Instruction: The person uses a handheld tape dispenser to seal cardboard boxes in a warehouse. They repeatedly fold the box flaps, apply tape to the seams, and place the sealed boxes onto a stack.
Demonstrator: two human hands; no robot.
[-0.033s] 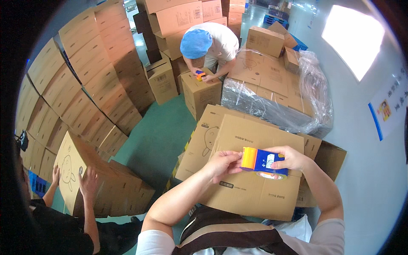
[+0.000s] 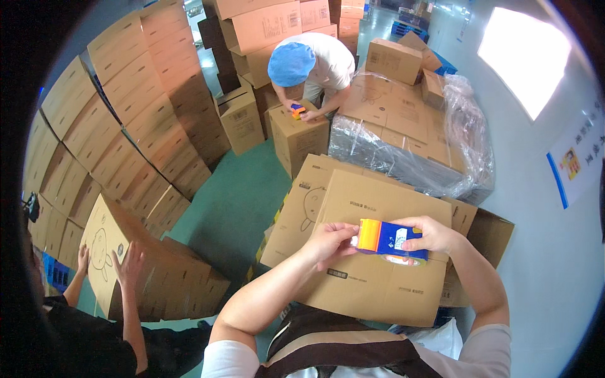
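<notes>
Tape dispenser [image 2: 389, 237] — right fingers [image 2: 414, 222] holding, left fingers [image 2: 342, 233] at front, cardboard [image 2: 372, 286] beneath

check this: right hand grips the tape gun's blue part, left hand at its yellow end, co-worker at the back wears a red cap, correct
In the head view, the cap is blue, not red. The rest stands: right hand on the blue part of the tape gun, left hand at its yellow end.

Blue/yel. tape dispenser [image 2: 389, 237], lengthwise L-R, btwn hands [image 2: 435, 237]
</notes>
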